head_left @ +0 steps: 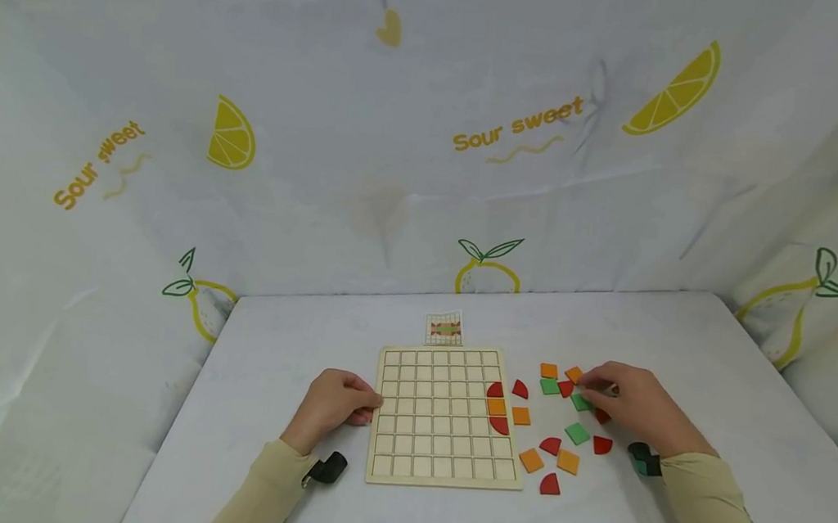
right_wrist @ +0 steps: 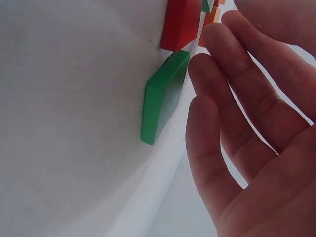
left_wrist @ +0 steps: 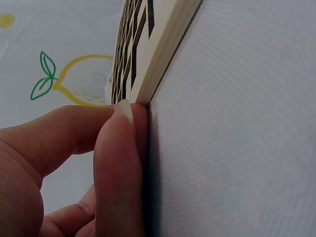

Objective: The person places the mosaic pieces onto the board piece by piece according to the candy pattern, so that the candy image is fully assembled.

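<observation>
A pale wooden grid board [head_left: 431, 431] lies flat on the table. My left hand [head_left: 337, 399] pinches its left edge; the left wrist view shows the thumb [left_wrist: 118, 168] and forefinger meeting at the board's rim. On the right side of the grid, an orange square [head_left: 497, 407] sits between two red quarter-circles. My right hand [head_left: 633, 403] hovers over the loose pieces with its fingers gently bent, fingertips close to an orange square [head_left: 574, 375] and a red quarter-circle [head_left: 566, 388]. Below those fingers, a green square [right_wrist: 165, 98] lies on the table in the right wrist view.
A small pattern card [head_left: 444, 329] lies behind the board, printed with a red, orange and green design. Several loose red, orange and green pieces are scattered right of the board, among them a green square [head_left: 577, 434]. A white lemon-print cloth [head_left: 349, 207] hangs behind the table.
</observation>
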Action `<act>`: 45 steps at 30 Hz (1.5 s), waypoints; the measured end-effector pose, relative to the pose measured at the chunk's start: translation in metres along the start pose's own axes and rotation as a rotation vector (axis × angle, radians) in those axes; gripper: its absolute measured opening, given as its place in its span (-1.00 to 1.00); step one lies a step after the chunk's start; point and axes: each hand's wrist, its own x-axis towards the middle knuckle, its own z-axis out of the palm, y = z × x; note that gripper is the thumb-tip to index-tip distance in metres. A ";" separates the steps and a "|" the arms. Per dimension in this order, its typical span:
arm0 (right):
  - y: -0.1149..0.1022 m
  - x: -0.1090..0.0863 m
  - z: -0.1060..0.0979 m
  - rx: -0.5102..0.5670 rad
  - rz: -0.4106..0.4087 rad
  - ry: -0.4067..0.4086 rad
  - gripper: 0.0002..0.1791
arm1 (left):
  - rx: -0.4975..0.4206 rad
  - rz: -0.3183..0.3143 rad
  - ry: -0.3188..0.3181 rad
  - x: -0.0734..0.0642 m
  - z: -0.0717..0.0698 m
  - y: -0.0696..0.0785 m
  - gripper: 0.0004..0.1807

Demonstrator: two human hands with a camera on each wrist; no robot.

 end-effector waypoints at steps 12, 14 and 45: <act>-0.014 -0.003 0.000 0.000 -0.038 0.001 -0.75 | -0.007 0.001 -0.002 -0.001 -0.001 0.000 -0.76; -0.020 -0.005 0.003 -0.008 -0.046 -0.003 -0.77 | -0.004 0.004 -0.004 -0.001 0.000 0.001 -0.76; -0.060 -0.038 0.035 -0.231 -0.245 -0.060 -0.82 | -0.008 -0.001 0.007 -0.002 0.000 0.004 -0.78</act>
